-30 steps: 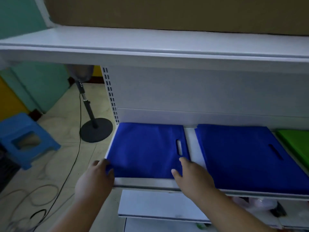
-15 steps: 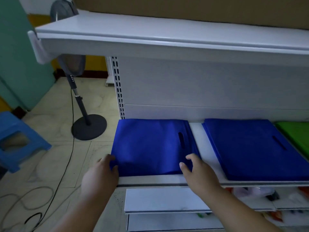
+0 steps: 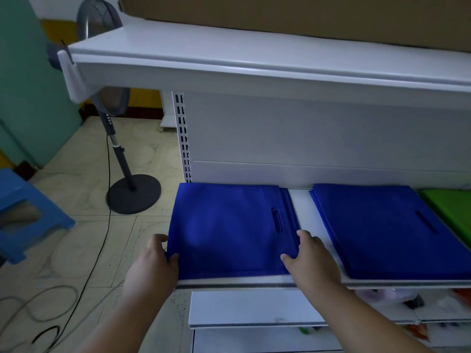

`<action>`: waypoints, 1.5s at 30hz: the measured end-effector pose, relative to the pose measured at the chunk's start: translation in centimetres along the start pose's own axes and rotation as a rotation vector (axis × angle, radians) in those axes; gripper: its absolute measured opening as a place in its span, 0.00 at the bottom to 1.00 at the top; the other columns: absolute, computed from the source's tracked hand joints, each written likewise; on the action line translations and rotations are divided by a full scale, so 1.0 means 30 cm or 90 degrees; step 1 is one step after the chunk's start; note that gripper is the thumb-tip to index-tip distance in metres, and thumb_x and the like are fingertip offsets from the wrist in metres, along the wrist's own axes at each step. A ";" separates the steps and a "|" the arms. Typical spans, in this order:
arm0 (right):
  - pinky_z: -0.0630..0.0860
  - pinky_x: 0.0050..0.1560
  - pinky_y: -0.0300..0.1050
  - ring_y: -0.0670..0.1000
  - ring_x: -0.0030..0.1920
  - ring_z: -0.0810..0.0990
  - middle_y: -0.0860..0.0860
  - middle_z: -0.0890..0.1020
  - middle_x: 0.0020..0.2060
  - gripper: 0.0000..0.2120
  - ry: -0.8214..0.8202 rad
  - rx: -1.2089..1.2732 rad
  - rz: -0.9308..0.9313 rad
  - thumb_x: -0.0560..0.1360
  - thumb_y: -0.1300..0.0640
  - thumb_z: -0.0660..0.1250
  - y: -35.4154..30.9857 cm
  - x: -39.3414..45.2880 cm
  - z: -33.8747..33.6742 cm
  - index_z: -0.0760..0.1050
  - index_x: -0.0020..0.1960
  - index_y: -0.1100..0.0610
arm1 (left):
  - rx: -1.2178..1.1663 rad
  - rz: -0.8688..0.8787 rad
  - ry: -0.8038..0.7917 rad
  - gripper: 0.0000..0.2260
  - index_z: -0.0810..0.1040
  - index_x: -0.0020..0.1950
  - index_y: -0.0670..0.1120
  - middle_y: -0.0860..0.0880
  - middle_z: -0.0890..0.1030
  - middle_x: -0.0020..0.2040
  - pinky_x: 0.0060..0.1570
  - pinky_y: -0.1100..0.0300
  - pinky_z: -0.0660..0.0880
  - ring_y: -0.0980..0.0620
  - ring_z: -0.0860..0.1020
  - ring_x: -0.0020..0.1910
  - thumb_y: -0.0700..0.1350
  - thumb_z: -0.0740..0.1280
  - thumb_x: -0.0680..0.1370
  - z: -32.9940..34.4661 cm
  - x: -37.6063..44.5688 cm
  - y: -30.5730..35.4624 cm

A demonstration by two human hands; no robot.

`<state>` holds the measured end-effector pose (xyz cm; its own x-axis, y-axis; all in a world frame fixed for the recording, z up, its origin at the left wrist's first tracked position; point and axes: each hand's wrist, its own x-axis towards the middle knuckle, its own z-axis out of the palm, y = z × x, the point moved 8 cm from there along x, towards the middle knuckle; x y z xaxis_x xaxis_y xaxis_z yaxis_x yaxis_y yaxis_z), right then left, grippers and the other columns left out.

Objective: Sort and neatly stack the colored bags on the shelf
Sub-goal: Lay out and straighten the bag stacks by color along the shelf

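Observation:
A stack of flat blue bags [image 3: 229,230] lies at the left end of the white shelf [image 3: 300,200]. My left hand [image 3: 155,266] grips its near left corner, thumb on top. My right hand [image 3: 311,261] grips the near right corner, thumb on the fabric beside the handle slot. A second blue stack [image 3: 382,230] lies to the right across a narrow gap. A green stack [image 3: 451,212] shows at the far right edge.
A white upper shelf [image 3: 254,57] overhangs, with a cardboard box [image 3: 305,16] on it. Left of the shelving stand a grey pedestal fan [image 3: 132,189], a blue plastic stool [image 3: 28,212] and loose cables on the tiled floor. Lower shelves hold blurred items.
The view has shifted left and up. Both hands stay at the left blue stack's near corners, and the gap to the second blue stack looks slightly wider.

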<state>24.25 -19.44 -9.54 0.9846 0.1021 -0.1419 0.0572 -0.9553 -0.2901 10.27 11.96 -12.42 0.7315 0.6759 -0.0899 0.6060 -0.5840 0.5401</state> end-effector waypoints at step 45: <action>0.61 0.24 0.37 0.48 0.28 0.68 0.49 0.74 0.31 0.07 -0.071 0.146 0.054 0.74 0.60 0.66 0.043 0.036 -0.004 0.69 0.39 0.56 | 0.074 -0.018 0.014 0.18 0.69 0.66 0.52 0.52 0.79 0.50 0.34 0.57 0.77 0.52 0.77 0.38 0.53 0.64 0.77 -0.013 -0.047 -0.002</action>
<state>25.42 -20.60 -9.96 0.9594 0.0658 -0.2744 -0.0767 -0.8752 -0.4777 9.09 11.21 -12.00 0.7077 0.7015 -0.0841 0.6591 -0.6125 0.4364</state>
